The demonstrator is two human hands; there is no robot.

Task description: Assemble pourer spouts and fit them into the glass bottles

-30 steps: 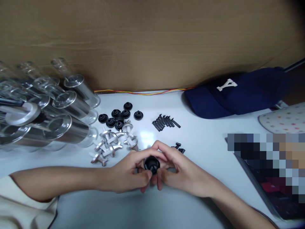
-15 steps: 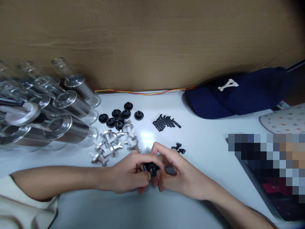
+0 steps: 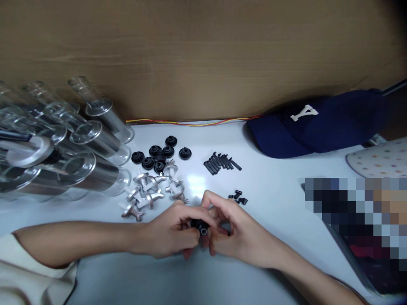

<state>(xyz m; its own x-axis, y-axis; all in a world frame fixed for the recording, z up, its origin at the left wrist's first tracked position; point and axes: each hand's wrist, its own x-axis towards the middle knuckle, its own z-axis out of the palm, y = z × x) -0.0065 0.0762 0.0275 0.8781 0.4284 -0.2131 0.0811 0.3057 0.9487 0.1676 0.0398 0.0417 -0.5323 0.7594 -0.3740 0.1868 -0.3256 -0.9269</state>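
Observation:
Between my two hands, over the front of the table, is a small round black stopper (image 3: 197,223) with a ring-shaped tube end (image 3: 203,231) facing me. My left hand (image 3: 178,231) is closed round its left side, thumb and forefinger on it. From the right, my right hand (image 3: 227,231) pinches the same piece with thumb and fingers. Much of it is hidden by the fingers. Just beyond my left hand lies a pile of silver spout pieces (image 3: 149,199). Several stepped black stoppers (image 3: 155,151) lie behind that pile.
Several clear bottles with silver bands (image 3: 104,144) stand at the left. Thin black sticks (image 3: 218,163) and small black caps (image 3: 238,197) lie beyond my right hand. A navy cap (image 3: 305,127), a dotted white container (image 3: 378,159) and a pixelated device (image 3: 359,237) are at the right.
The black piece has tilted slightly, so its ring-shaped end now faces me more. My fingers have shifted a little around it; both arms stay in place.

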